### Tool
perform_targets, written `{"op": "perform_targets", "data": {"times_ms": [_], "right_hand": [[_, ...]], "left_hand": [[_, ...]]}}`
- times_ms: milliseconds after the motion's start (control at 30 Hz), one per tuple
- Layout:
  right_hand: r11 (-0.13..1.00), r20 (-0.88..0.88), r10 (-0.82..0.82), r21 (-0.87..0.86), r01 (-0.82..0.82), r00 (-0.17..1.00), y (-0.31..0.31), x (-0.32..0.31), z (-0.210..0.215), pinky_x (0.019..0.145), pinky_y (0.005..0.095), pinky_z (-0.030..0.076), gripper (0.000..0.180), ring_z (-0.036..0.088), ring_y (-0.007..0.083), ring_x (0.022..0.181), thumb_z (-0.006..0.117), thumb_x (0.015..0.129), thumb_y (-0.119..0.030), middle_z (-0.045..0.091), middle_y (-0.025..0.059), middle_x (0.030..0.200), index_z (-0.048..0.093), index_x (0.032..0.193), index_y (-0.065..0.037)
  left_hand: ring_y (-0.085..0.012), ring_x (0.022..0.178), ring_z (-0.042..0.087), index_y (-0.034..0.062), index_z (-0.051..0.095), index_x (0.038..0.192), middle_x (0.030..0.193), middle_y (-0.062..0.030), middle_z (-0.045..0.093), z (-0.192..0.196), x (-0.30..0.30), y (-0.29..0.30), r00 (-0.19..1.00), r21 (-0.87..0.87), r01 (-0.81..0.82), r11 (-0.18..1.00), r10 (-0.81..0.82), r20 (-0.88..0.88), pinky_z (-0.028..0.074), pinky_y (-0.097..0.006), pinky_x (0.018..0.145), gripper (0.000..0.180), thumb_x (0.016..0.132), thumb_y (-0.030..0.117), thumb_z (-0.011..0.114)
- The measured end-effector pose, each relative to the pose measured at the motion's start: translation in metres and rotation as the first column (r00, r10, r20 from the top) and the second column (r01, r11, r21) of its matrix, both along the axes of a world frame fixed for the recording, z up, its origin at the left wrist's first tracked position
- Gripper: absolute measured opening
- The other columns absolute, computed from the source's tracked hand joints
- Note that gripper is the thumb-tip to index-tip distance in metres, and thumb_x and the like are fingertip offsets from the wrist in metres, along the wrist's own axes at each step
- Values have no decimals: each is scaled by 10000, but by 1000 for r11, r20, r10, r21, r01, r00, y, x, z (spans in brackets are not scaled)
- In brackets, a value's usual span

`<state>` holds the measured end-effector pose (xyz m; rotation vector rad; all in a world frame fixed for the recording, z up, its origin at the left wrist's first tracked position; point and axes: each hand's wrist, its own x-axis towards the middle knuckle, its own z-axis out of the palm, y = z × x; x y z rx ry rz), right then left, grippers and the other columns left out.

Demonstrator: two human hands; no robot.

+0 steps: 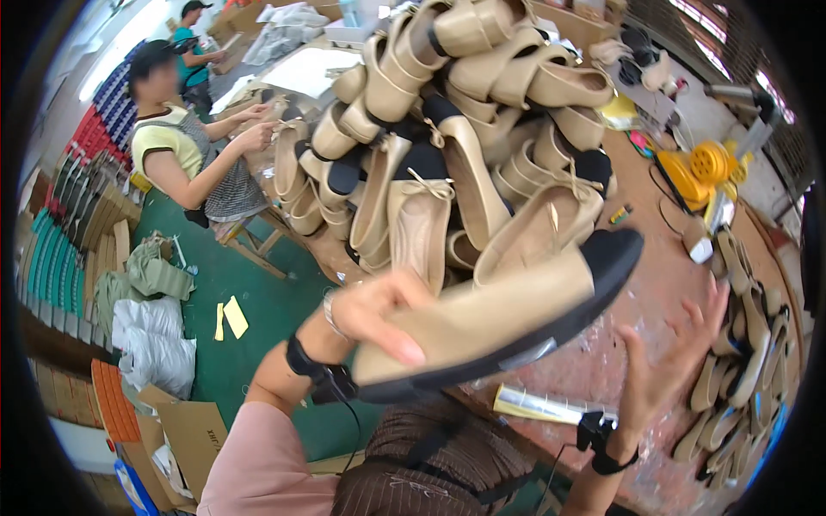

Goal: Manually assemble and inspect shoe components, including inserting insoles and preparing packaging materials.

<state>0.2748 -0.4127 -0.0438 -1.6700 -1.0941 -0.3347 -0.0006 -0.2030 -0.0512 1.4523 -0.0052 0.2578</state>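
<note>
My left hand [379, 314] grips a beige flat shoe [490, 318] with a black toe cap and dark sole. The shoe is tilted sideways above the table's near edge and slightly blurred by motion. Behind it rises a large heap of similar beige flats [430, 172], several with small bows and black toes. To the right of the held shoe, my right hand [675, 357] is raised over the tabletop, its fingers spread and nothing in them. Nearest to it are more flats [748, 344] laid along the table's right side.
A roll of clear film [551, 404] lies at the table's near edge. A yellow machine [701, 172] stands at the far right, with a lighter [620, 214] left of it. Two people work at the far left. Bags [153, 340] and a cardboard box [189, 439] rest on the green floor.
</note>
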Motion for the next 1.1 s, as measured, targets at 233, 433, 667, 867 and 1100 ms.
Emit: {"op": "perform_targets", "data": {"times_ms": [233,433,667,867,1100], "right_hand": [[966,-303,-259,-69,249,917,-77,16,-25,1047,351,373,766,533,211,1143,642,878,5,595,147,1219,258,1539,-37],[969,-533,-224,-29,246,816,-99,-7,-46,904,281,454,736,595,145,891,605,867,85,627,80,903,270,1515,-16],[992,-577,-111,-12,128,809,-108,-5,-56,837,261,468,779,591,133,864,645,834,100,614,69,879,265,1505,-13],[985,-565,133,167,-45,814,-60,-12,-49,808,296,526,820,621,160,859,668,796,128,615,85,882,256,1493,-2],[916,-359,395,222,-333,846,-30,-9,-30,737,282,519,887,645,172,787,739,745,120,639,125,945,259,1482,7]], "left_hand": [[-117,888,636,-40,635,1218,1023,-37,702,132,-16,153,452,585,-803,117,759,469,513,-273,797,458,826,180,721],[-440,1088,612,52,655,1214,1161,-273,643,22,-90,373,169,991,54,-119,980,108,480,-471,932,468,884,383,630],[-346,1082,647,-14,671,1133,1141,-190,695,6,-34,241,13,590,-498,-635,675,738,473,-410,951,362,962,290,579],[-368,1302,464,9,696,943,1424,-204,507,-16,134,11,889,931,-250,266,445,112,362,-438,1094,327,812,302,756],[-294,1252,549,-82,590,1240,1375,-213,532,-20,124,46,848,50,-485,873,484,-217,488,-407,1015,444,919,222,619]]}}
